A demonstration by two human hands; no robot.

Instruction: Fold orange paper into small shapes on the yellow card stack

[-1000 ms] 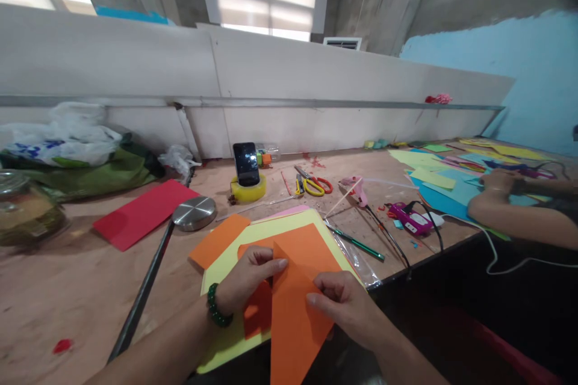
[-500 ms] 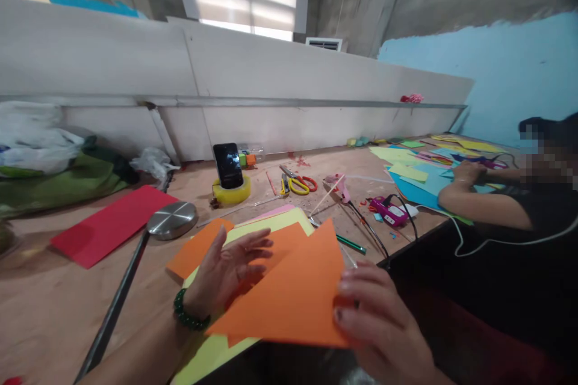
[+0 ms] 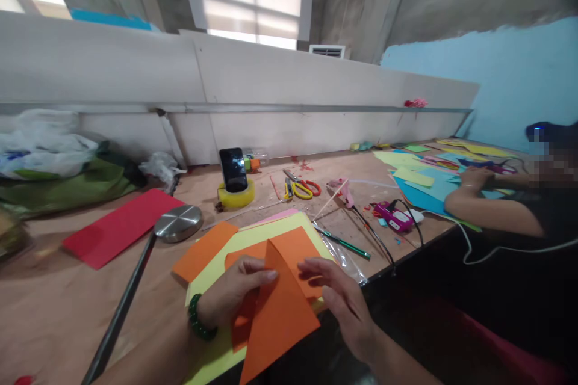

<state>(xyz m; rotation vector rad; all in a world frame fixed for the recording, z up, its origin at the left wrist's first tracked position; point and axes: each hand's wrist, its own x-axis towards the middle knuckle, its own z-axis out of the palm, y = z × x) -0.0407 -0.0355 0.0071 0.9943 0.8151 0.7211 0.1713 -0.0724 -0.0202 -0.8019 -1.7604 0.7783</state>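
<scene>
My left hand, with a green bead bracelet at its wrist, pinches the edge of a folded orange paper triangle, thumb on top. The triangle is tilted, its lower tip reaching past the table's edge. To its right, my right hand has its fingers apart and holds nothing. Beneath the triangle lies an orange sheet on a stack of yellow paper. Another orange piece lies at the stack's left side.
Around the stack are a red sheet, a round metal stand base, a phone on a yellow tape roll, scissors, a green pen and a pink glue gun. A co-worker's arm rests at the right.
The triangle has passed from my right hand to my left and turned, its point now downward. My right hand has let go and opened.
</scene>
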